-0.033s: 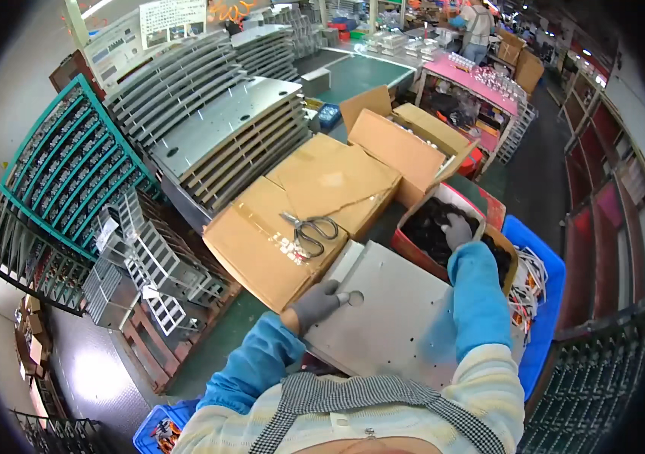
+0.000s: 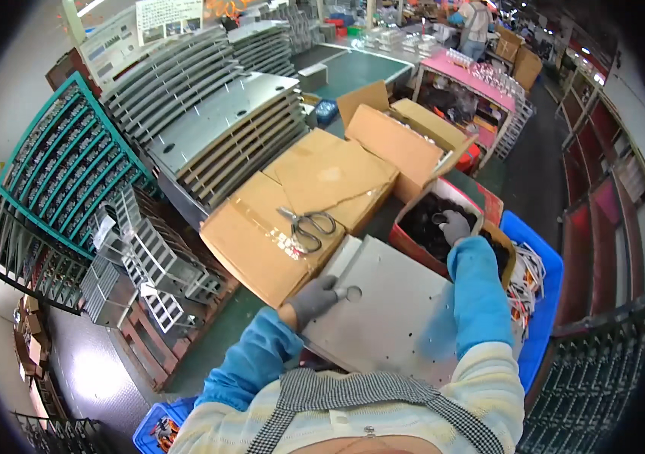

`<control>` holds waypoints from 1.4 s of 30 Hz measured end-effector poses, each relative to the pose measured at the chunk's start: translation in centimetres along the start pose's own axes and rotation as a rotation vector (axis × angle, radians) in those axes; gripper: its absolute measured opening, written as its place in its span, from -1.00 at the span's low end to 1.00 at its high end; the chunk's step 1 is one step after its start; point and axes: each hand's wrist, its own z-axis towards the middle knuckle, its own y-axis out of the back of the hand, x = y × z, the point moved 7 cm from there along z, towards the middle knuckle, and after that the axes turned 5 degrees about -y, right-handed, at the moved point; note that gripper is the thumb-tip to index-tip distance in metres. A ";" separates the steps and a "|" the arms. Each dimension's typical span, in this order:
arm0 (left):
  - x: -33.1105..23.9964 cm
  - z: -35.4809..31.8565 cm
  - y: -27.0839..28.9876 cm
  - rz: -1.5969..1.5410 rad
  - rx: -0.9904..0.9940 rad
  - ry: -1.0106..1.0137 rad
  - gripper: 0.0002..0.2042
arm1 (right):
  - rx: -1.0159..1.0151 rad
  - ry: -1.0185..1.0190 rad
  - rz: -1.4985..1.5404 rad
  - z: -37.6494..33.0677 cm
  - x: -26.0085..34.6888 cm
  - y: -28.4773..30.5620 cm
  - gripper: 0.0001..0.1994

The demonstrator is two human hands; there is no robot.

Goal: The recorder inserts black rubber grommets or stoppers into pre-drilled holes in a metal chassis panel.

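A flat grey metal panel (image 2: pixel 398 325) lies in front of me. My left hand (image 2: pixel 313 300), in a grey glove, grips its left edge beside a small round hole (image 2: pixel 353 293). My right hand (image 2: pixel 456 226), also gloved, reaches into a red-brown box (image 2: pixel 413 253) of small dark parts (image 2: pixel 422 227), its fingers curled around one of them. Both arms wear blue sleeve covers. Scissors (image 2: pixel 307 228) lie on a closed cardboard box (image 2: pixel 262 250) just beyond the panel's far left corner.
Stacked grey metal panels (image 2: pixel 224 136) and a teal rack (image 2: pixel 65 166) stand at left. Wire frames (image 2: pixel 144 265) sit on a pallet. A blue bin (image 2: pixel 546 303) with wires is at right. Open cardboard boxes (image 2: pixel 406 136), a pink table (image 2: pixel 474 76) and another person (image 2: pixel 478 19) are behind.
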 end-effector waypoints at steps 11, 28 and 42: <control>0.5 1.0 0.7 -0.008 -0.026 -0.081 -0.56 | 0.046 0.407 0.249 -13.9 18.1 14.2 -0.77; 1.3 2.1 0.0 0.175 -0.047 -0.264 -0.55 | 0.132 0.453 -0.096 -22.8 24.6 3.0 -0.78; 0.5 1.1 0.4 0.119 -0.007 -0.213 -0.61 | -0.064 0.331 -0.078 -21.7 27.3 -0.1 -0.85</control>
